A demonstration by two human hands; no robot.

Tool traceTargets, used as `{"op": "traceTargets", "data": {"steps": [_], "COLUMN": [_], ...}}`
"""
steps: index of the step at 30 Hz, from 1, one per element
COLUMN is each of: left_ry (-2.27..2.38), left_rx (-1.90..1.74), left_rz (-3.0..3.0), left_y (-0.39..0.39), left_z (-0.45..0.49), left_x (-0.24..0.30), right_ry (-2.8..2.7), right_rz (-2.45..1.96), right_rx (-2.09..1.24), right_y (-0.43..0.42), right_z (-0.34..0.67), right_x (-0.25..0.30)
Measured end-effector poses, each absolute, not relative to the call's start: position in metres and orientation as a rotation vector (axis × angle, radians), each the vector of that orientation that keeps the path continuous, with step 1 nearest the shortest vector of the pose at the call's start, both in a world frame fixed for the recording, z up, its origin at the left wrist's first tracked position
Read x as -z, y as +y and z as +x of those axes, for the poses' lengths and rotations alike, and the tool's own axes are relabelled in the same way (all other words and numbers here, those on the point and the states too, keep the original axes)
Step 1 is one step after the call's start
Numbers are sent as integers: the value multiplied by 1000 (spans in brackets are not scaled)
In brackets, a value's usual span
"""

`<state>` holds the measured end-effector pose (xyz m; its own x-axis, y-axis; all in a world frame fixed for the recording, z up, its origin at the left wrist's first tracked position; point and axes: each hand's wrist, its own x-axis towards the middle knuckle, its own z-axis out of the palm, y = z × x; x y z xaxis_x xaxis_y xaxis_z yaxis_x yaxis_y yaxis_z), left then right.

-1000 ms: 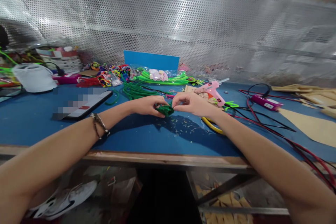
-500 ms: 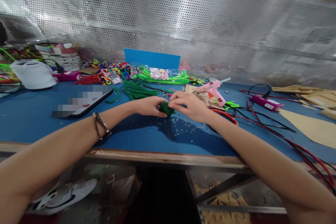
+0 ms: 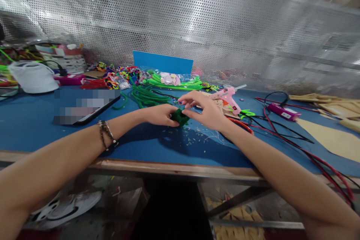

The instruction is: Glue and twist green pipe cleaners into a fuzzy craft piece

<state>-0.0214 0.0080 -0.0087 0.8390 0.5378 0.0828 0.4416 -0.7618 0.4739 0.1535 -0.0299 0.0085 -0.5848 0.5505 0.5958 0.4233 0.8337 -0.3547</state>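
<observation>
My left hand [image 3: 160,115] is closed around a small dark green fuzzy piece [image 3: 181,117], which looks like bent pipe cleaner, just above the blue tabletop. Part of the piece is hidden by the fingers. My right hand [image 3: 205,110] is at its right side, fingers lifted and apart from the thumb. The thumb tip lies at the edge of the green piece; whether it presses on it I cannot tell. Behind the hands lies a bundle of dark green pipe cleaners [image 3: 149,95]. Small green clippings [image 3: 194,137] are scattered on the table below the hands.
A pink glue gun [image 3: 229,99] rests behind my right hand. Black and red cables [image 3: 292,144] run along the right side beside a purple power bank [image 3: 284,111]. A phone [image 3: 90,107] and a white cap [image 3: 33,77] are at left. Bright green pipe cleaners [image 3: 177,81] lie at the back.
My right thumb and fingers have parted and the fingers have lifted from the green piece. My left hand still holds it in nearly the same place.
</observation>
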Motion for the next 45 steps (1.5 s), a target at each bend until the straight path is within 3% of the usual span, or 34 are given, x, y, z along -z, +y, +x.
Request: {"op": "traceTargets", "data": {"steps": [12, 19, 24, 33, 40, 45], "left_ry": [660, 743, 692, 725, 692, 705], "left_rx": [-270, -258, -246, -243, -355, -619], "left_rz": [2596, 2586, 2574, 2573, 2648, 2840], "left_y": [7, 7, 7, 8, 9, 12], "left_z": [-21, -21, -21, -21, -22, -22], "left_x": [6, 7, 6, 5, 7, 4], "right_ry": [-2091, -2472, -2273, -2637, -2389, -2734], "right_rz": [-859, -690, -744, -716, -847, -1137], "right_rx": [-271, -171, -202, 120, 32, -186], "right_y": [-32, -31, -30, -29, -22, -6], "right_z": [152, 158, 157, 158, 169, 186], "right_x": [-13, -15, -15, -7, -20, -12]}}
